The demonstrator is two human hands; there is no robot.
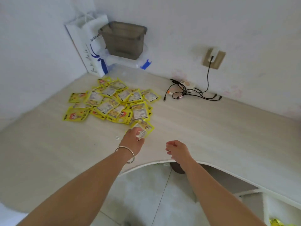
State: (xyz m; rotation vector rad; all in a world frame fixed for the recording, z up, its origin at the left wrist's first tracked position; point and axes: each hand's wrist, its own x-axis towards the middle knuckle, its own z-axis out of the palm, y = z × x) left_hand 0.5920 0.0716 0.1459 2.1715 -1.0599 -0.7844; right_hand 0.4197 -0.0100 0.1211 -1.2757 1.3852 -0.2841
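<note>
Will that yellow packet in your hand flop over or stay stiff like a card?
Probably floppy: the yellow packet looks thin and crinkled where the left hand pinches it. Likely light, since a mere pinch holds it. Its glossy film may slide easily on the smooth table.

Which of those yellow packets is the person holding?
The lone packet at the near edge of the pile, closest to the person: the left hand pinches it, the rest lie untouched.

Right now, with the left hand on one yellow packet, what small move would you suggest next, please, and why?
Probably lift the packet off the table: the left hand pinches its near end, it lies at the near edge of the pile, and the right hand hovers open, free to take it.
</note>
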